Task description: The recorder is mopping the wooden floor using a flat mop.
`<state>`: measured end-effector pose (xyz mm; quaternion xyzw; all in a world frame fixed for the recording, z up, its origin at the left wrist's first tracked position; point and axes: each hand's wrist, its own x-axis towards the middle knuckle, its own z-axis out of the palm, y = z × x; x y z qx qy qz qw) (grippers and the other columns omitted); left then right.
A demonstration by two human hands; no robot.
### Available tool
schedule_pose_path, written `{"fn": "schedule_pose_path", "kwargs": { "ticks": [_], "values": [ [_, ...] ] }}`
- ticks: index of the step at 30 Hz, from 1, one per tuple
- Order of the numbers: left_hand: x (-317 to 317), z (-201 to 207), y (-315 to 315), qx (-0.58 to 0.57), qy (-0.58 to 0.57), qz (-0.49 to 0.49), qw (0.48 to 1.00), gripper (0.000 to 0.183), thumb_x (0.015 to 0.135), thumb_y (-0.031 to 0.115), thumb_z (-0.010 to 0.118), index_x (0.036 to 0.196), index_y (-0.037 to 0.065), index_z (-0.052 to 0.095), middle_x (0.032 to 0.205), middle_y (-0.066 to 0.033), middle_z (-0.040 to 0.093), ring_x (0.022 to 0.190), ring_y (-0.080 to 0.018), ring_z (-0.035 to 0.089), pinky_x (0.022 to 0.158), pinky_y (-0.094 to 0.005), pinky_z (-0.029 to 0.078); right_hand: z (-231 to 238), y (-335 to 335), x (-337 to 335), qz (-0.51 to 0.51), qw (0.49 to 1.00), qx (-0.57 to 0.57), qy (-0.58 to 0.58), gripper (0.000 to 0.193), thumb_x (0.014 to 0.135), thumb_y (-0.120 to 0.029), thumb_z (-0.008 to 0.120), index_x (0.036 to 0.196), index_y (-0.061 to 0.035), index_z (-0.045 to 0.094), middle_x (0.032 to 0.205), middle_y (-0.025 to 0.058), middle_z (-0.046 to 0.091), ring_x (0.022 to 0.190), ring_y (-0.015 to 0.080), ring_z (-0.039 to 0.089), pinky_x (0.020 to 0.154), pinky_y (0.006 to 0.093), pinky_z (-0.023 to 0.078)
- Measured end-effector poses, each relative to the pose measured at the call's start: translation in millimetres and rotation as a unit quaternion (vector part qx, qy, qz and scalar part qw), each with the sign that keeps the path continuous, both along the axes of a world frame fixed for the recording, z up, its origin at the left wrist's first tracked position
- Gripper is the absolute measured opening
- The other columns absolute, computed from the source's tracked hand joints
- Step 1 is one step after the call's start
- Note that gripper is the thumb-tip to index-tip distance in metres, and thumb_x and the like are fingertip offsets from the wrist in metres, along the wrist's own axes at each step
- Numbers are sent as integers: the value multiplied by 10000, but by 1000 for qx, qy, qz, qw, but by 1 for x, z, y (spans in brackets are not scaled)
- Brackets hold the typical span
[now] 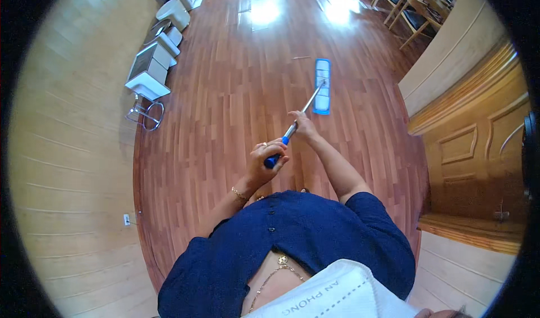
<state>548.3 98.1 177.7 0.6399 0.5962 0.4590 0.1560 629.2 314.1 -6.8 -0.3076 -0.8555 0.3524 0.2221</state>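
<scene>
A flat mop (322, 100) with a blue-edged, pale rectangular head lies on the wood-plank floor ahead of me, slightly right of centre. Its metal pole slants back toward my body and ends in a blue grip. My left hand (268, 159) is wrapped round that blue grip, close in front of my waist. Farther along, my right hand (304, 125) closes on the metal part of the pole. Both arms are bent forward, and the mop head sits flat, turned lengthwise away from me.
Along the left wall stand a chrome wire stand (147, 113), a white box-shaped item (149, 70) and several pale bins. A thin stick-like thing (301, 57) lies near the mop head. Wooden chairs (419, 17) are at the far right, with a wooden door (472, 143) on the right.
</scene>
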Motion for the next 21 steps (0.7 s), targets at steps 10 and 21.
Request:
{"fn": "schedule_pose_path", "kwargs": {
  "ticks": [10,21],
  "values": [
    [-20,70,-92,-23,49,165,985,107,732,68,737,771,55,638,898,-120,696,995,-294,663,855,-381,455,17,-62,-99,223,966,52,117,259,719,-179,720,933,-114,587,976,75,605,949,306,595,768,406,511],
    [-25,148,-172,15,92,181,979,169,716,193,780,713,72,662,747,-90,683,825,-270,697,744,-374,483,9,-140,-149,323,941,-65,81,181,725,-18,632,881,-110,615,810,91,636,802,294,618,699,365,488]
  ]
}}
